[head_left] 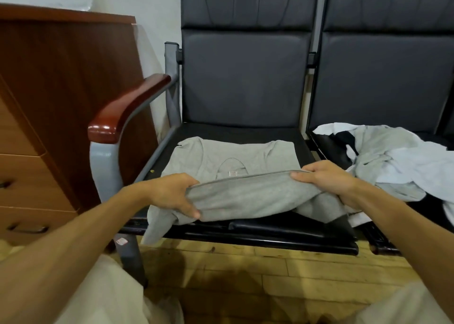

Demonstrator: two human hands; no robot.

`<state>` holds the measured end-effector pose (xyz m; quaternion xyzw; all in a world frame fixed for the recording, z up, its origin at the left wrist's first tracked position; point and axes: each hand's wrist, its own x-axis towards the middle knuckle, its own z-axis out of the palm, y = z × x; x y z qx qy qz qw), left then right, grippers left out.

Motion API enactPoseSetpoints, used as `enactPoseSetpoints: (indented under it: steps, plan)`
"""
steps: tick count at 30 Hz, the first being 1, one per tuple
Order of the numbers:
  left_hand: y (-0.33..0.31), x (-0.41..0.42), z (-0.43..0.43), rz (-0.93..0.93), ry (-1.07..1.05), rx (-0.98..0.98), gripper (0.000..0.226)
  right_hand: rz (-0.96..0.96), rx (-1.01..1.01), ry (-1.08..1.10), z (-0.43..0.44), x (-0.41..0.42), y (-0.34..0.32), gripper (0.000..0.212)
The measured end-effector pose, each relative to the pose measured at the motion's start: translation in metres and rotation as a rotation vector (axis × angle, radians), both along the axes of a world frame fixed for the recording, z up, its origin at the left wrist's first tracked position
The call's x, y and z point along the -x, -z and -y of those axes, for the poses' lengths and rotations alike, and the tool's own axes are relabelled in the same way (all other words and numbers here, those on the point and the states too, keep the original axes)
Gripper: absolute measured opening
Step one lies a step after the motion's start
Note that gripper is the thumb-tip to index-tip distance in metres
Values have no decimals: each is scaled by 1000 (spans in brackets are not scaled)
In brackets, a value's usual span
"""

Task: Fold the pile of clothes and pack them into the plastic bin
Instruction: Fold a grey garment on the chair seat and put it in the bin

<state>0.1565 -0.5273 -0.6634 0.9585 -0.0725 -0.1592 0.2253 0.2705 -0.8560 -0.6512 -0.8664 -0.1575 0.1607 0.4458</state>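
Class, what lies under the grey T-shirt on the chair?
The black chair seat shows around the grey T-shirt, whose near edge the left hand and right hand grip. Anything beneath is covered.

No writing can be read anywhere. A small white neck label point(232, 173) sits inside the collar of the grey T-shirt point(235, 198), towards its far side, but any print on it is too small to make out. A pale sticker point(121, 241) with reddish marks sits on the chair leg point(129, 257) at the near left, also too blurred to read.
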Motion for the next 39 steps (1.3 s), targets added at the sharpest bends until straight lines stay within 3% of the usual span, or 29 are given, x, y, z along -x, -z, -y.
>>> enactPoseSetpoints:
  steps: [2, 4, 6, 9, 11, 15, 18, 22, 32, 39]
  plan:
    - [4, 1, -16, 35, -45, -119, 21, 14, -53, 124, -1, -8, 5, 33]
    - [5, 2, -29, 115, -178, -194, 29, 52, -73, 236, -1, -15, 10, 35]
    - [5, 3, -38, 182, -358, -149, 37, 86, -44, 310, -2, -20, 14, 38]
    - [4, 6, -46, 248, -593, 73, 34, 116, 47, 371, -4, -26, 18, 31]
    - [4, 9, -48, 280, -690, 323, 27, 163, 99, 368, -6, -26, 17, 21]
    - [-1, 12, -40, 186, -731, 811, 19, 333, 227, 269, -7, -21, 10, 14]
    - [-6, 13, -33, 118, -734, 979, 23, 326, 274, 142, -8, -22, 8, 24]
    - [-10, 9, -24, 192, -788, 973, 22, 233, 250, 70, -14, -25, 1, 30]
    - [-7, -65, -35, 301, -878, 859, 16, 420, 341, -34, -61, -83, -22, 25]
    - [3, -144, -60, 405, -945, 705, 24, 529, 450, -5, -85, -158, -19, 18]
